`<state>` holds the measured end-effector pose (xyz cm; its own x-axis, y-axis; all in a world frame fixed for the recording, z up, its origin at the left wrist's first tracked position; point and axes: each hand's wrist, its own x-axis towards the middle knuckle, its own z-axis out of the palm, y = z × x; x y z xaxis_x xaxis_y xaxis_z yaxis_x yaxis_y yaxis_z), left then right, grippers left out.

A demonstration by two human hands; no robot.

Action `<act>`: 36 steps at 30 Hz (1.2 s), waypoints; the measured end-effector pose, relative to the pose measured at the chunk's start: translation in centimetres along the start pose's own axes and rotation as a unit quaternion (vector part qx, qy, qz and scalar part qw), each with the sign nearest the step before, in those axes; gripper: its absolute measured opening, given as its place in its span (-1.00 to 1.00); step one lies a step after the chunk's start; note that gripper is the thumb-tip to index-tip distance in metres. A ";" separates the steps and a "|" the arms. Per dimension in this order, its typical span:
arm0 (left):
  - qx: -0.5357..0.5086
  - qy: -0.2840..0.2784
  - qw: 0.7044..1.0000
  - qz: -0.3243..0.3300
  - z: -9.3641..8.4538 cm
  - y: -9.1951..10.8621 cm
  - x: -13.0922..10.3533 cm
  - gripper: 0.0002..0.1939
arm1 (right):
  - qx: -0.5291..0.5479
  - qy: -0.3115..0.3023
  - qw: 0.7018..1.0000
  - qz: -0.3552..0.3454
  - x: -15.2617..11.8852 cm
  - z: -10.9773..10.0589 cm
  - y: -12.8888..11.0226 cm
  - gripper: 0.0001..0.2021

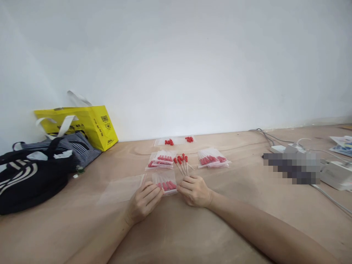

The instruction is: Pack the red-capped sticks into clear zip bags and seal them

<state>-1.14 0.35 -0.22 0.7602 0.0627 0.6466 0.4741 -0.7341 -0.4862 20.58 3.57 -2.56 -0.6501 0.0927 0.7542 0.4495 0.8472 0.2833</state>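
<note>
A small clear zip-lock bag (164, 178) lies in front of me with several red-bulbed droppers inside, its zip edge toward me. My left hand (146, 201) pinches the near left corner of this bag. At the near right corner, my right hand (194, 191) is closed with its fingers pressed on the bag's edge. Just beyond the right hand, several loose droppers (182, 163) with red bulbs and thin pale stems fan out on the table. Filled bags (162, 159) are stacked behind the held one, and another filled pile (213, 158) lies to the right.
Loose red bulbs (189, 139) lie on a clear bag (178, 140) near the wall. A flat transparent bag (121, 189) is left of my hands. A yellow bag (96, 126) and a black bag (33, 183) stand at left; white chargers and cables (337, 175) are at right.
</note>
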 end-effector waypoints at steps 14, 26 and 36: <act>0.005 0.008 1.000 -0.025 -1.3 -0.6 -0.7 -0.80 | -0.004 0.028 0.999 0.027 -0.3 -0.4 0.3 -0.88; -0.027 -0.026 0.999 0.006 -0.4 -0.7 -1.2 -0.76 | -0.023 0.026 0.999 -0.001 0.5 0.6 -0.4 -0.84; -0.021 -0.011 1.000 0.004 0.2 0.0 -0.9 -0.82 | -0.018 0.032 0.999 -0.014 1.2 1.8 -1.4 -0.85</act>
<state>-1.76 0.45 -0.94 0.7735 0.0714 0.6298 0.4497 -0.7620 -0.4659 18.06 3.40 -3.07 -0.6235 0.0345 0.7810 0.4533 0.8299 0.3253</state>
